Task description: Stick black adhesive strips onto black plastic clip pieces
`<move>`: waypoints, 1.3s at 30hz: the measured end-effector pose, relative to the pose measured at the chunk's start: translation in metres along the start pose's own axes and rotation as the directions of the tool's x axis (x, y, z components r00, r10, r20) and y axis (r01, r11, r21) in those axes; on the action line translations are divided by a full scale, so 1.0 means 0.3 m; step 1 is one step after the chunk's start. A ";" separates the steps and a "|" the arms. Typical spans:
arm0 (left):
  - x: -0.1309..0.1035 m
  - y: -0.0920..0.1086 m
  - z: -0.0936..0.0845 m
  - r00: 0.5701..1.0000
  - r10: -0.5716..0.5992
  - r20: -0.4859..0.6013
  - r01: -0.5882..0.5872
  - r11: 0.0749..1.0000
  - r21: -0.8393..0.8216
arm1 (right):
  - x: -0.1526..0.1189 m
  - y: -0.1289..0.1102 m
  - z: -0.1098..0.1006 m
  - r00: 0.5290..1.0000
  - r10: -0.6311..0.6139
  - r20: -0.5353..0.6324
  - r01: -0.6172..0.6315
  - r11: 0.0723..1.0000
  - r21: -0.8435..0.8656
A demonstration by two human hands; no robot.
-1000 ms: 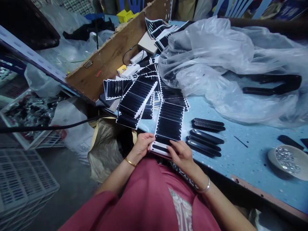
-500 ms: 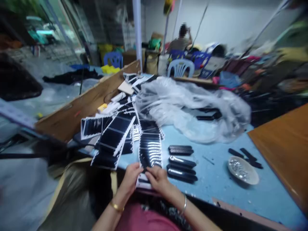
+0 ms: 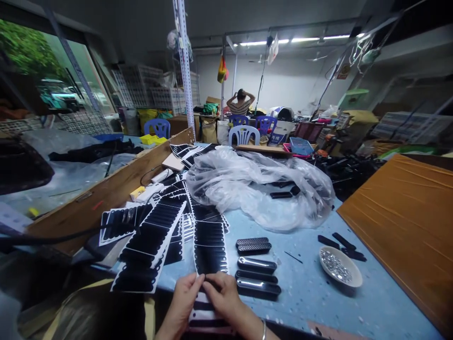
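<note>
A white backing sheet with rows of black stickers (image 3: 211, 245) runs toward me over the table's front edge. Above its near end, my left hand (image 3: 184, 296) is closed, thumb and forefinger pinching a thin black sticker. The fingers of my right hand (image 3: 223, 293) pinch the same sticker, tips almost touching the left ones. Most of that sticker is hidden by the fingers. Right of the sheet lie glossy black oblong bars (image 3: 257, 285) and patterned black bars (image 3: 252, 245). More sticker sheets (image 3: 154, 229) overlap in a pile on the left.
Crumpled clear plastic (image 3: 247, 184) covers the table's back. A white bowl (image 3: 340, 267) of small shiny pieces stands at right, near black strips (image 3: 344, 241) and an orange-brown panel (image 3: 399, 226). A wooden board (image 3: 116, 189) edges the left side. A person (image 3: 240, 104) sits far back.
My view has tilted up, so the table sits lower and more of the room shows. Both hands keep their pinch together over the sheet's near end. The far person's arms are now raised.
</note>
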State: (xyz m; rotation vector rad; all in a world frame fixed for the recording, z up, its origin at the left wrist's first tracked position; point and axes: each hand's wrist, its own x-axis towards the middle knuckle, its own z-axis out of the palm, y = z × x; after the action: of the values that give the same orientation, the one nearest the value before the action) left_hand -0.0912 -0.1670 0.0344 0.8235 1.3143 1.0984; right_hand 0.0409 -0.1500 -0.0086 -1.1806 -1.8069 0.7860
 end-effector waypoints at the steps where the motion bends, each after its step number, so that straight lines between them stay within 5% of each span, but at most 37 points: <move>1: 0.006 -0.001 -0.003 1.000 0.010 0.008 -0.010 1.000 0.022 | 0.002 0.001 0.004 1.000 -0.023 -0.013 0.023 1.000 -0.021; 5: 0.040 -0.019 -0.025 0.995 0.104 -0.007 -0.100 0.974 0.203 | 0.021 0.016 0.020 0.997 -0.049 -0.065 0.044 0.996 -0.077; 8: 0.065 -0.043 -0.058 0.956 0.282 -0.080 -0.200 0.828 0.524 | 0.042 0.028 0.014 0.994 -0.015 -0.106 0.005 0.996 -0.092; 12: 0.062 -0.061 -0.082 0.788 0.615 -0.034 -0.346 0.487 0.802 | 0.053 0.038 -0.005 0.994 -0.035 -0.102 0.023 0.993 -0.116; 14: 0.051 -0.054 -0.069 0.692 0.722 0.021 -0.413 0.372 0.831 | 0.053 0.041 -0.008 0.993 -0.049 -0.106 0.036 0.992 -0.124; 15: 0.046 -0.048 -0.057 0.683 0.728 0.060 -0.441 0.345 0.829 | 0.053 0.041 -0.007 0.992 -0.052 -0.117 0.036 0.991 -0.131; 18: 0.050 -0.022 -0.012 0.808 0.560 0.182 -0.445 0.379 0.812 | 0.061 0.032 0.002 0.988 -0.024 -0.150 0.003 0.990 -0.138; 21: 0.078 -0.011 0.016 0.913 0.364 0.187 -0.351 0.463 0.814 | 0.075 0.013 0.012 0.993 0.036 -0.111 -0.047 0.994 -0.101; 25: 0.116 -0.024 0.005 0.937 0.345 0.049 -0.268 0.624 0.734 | 0.067 0.015 0.027 0.999 -0.039 -0.036 0.034 0.990 -0.133; 30: 0.133 -0.020 -0.050 0.956 0.253 -0.149 -0.168 0.887 0.430 | -0.002 0.077 0.045 0.970 -0.235 -0.069 0.203 0.929 -0.311; 35: 0.118 0.016 -0.073 0.954 0.227 -0.198 -0.184 0.959 0.215 | -0.005 0.059 0.030 0.991 -0.005 0.132 0.069 0.871 -0.487; 39: 0.077 0.076 -0.056 0.964 0.222 -0.143 -0.215 0.975 0.065 | 0.026 0.043 0.031 0.991 0.025 0.130 0.049 0.843 -0.536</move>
State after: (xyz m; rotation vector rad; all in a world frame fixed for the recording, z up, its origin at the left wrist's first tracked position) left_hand -0.1131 -0.1400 0.0464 0.9549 1.4039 1.3276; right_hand 0.0362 -0.1387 -0.0214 -1.4939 -2.2307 0.3498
